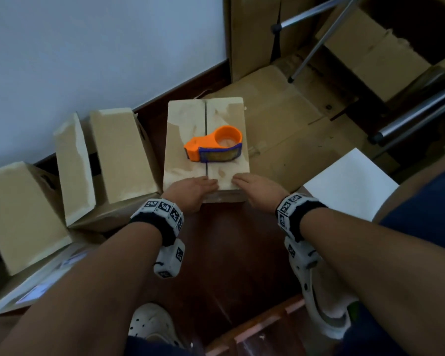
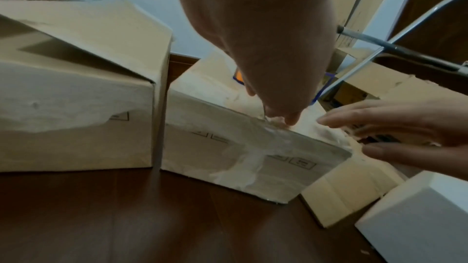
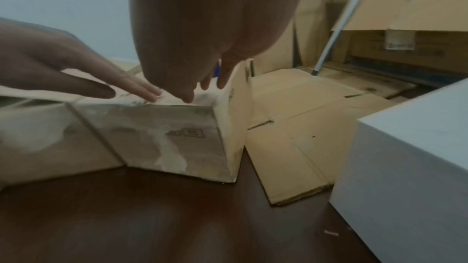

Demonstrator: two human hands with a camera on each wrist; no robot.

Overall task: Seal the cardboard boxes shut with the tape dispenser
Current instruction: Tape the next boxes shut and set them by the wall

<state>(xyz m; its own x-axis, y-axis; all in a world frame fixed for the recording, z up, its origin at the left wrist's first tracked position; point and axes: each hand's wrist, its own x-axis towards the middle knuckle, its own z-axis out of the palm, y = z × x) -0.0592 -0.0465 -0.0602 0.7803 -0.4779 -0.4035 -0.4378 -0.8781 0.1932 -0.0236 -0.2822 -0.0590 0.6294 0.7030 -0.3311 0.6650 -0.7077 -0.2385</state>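
Observation:
A cardboard box (image 1: 188, 129) stands on the dark floor in front of me, its two top flaps folded down with a seam between them. An orange tape dispenser (image 1: 213, 144) with a blue side lies on top, toward the right half. My left hand (image 1: 193, 190) rests flat on the near edge of the left flap, fingers straight. My right hand (image 1: 254, 187) lies flat on the near edge of the right flap. In the left wrist view the left fingertips (image 2: 283, 119) touch the box (image 2: 240, 147) at its top edge. In the right wrist view the right fingers (image 3: 187, 93) press the box top (image 3: 162, 133).
Several other cardboard boxes (image 1: 121, 152) stand in a row to the left along the wall. A white box (image 1: 350, 183) sits to the right. Flattened cardboard (image 1: 288, 119) covers the floor behind, with metal tripod legs (image 1: 319, 44) and a large open carton beyond.

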